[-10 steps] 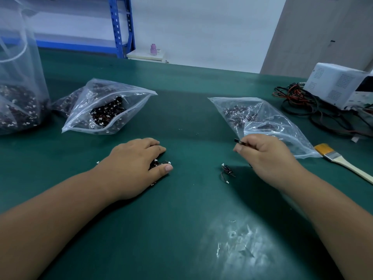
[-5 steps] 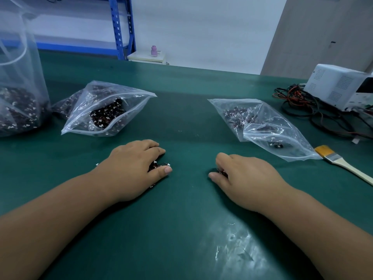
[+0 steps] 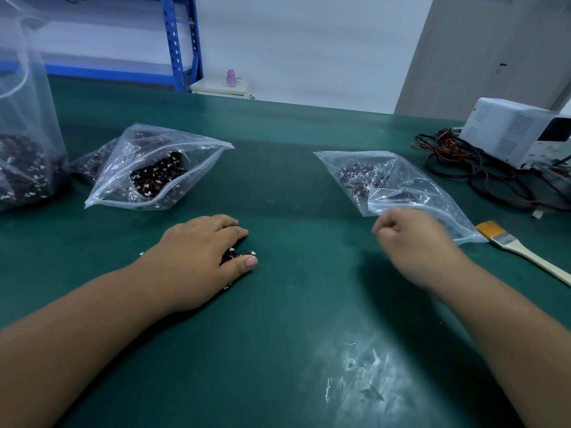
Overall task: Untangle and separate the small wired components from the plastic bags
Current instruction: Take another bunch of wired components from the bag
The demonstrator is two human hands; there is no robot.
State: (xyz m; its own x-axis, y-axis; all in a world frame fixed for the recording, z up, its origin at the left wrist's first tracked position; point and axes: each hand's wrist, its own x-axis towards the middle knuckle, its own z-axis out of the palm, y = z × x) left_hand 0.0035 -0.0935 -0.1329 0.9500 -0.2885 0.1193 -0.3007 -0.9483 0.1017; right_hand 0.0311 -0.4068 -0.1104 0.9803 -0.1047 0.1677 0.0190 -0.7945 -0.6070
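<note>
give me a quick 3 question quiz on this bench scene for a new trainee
1. True or false: the brush lies to the right of the right hand.
2. What does the left hand rest on?
A. a clump of wired components
B. a pair of scissors
C. a roll of tape
3. Fill in: the right hand is at the near edge of the ____ bag (left or right).

Key: 1 true; 2 A; 3 right
</note>
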